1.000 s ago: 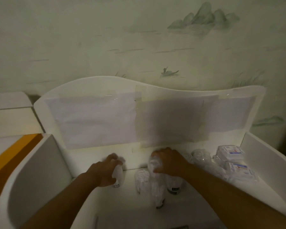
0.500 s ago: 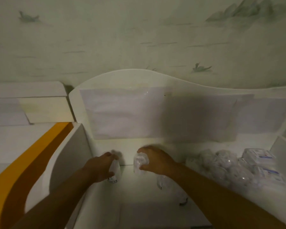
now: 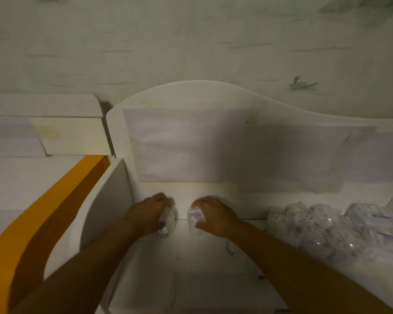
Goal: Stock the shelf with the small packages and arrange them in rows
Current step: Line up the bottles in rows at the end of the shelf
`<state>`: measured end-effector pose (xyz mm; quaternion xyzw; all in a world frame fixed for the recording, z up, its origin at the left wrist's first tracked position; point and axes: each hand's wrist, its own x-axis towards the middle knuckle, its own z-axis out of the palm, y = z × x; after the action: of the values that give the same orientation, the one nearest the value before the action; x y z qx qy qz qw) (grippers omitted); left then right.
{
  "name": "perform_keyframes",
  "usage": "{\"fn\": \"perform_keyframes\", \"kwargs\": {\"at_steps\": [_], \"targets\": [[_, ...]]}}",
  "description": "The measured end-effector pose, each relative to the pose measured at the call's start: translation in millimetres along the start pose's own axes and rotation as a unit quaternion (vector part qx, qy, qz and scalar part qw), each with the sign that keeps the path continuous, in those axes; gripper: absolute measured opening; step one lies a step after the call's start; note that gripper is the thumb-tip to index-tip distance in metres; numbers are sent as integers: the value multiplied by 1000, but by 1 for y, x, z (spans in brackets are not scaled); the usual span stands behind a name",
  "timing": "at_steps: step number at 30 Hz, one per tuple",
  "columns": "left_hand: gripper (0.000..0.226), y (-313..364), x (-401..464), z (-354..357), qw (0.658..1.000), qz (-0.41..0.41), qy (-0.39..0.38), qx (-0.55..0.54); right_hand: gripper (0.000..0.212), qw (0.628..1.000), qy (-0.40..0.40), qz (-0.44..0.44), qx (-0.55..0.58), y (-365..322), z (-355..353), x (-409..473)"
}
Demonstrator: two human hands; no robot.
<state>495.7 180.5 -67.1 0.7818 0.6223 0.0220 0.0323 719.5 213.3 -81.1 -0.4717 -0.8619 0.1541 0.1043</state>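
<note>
White laminate shelf (image 3: pixel 191 264) with a wavy-topped back panel and a curved left side wall; pale paper sheets (image 3: pixel 186 146) are taped across the back panel.

Left hand (image 3: pixel 145 216): fingers curled round a small clear-plastic-wrapped package (image 3: pixel 167 219), which stands upright at the back left corner of the shelf, just beside the left side wall. A dark-printed label shows at its lower end.

Right hand (image 3: pixel 213 217): fingers and thumb curled over a second small clear-wrapped package (image 3: pixel 195 217), held upright near the back panel, just right of the first, a narrow gap between the two. The picture is dim and blurred, so whether its base touches the shelf cannot be told.

Loose heap of clear-wrapped packages (image 3: pixel 309 230): lies on the right part of the shelf, well apart from the two held ones.

Flat white packets with blue print (image 3: pixel 368 214): at the far right, touching the heap.

Orange-edged white board (image 3: pixel 55 214): left of the shelf, outside its side wall.

Pale green painted wall (image 3: pixel 191 41): behind the shelf.
</note>
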Motion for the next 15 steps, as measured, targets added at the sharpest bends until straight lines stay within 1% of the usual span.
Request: {"fn": "perform_keyframes", "kwargs": {"at_steps": [4, 8, 12, 15], "targets": [[61, -4, 2, -1, 999, -2, -2, 32, 56, 1000, 2, -5, -4, 0, 5, 8], [67, -3, 1, 0, 999, -4, -10, 45, 58, 1000, -6, -10, -20, 0, 6, 8], [62, 10, 0, -5, 999, 23, 48, 10, 64, 999, -18, -16, -27, 3, -6, 1], [53, 31, 6, -17, 994, 68, 79, -41, 57, 999, -2, -6, -46, 7, -24, -10]]}}
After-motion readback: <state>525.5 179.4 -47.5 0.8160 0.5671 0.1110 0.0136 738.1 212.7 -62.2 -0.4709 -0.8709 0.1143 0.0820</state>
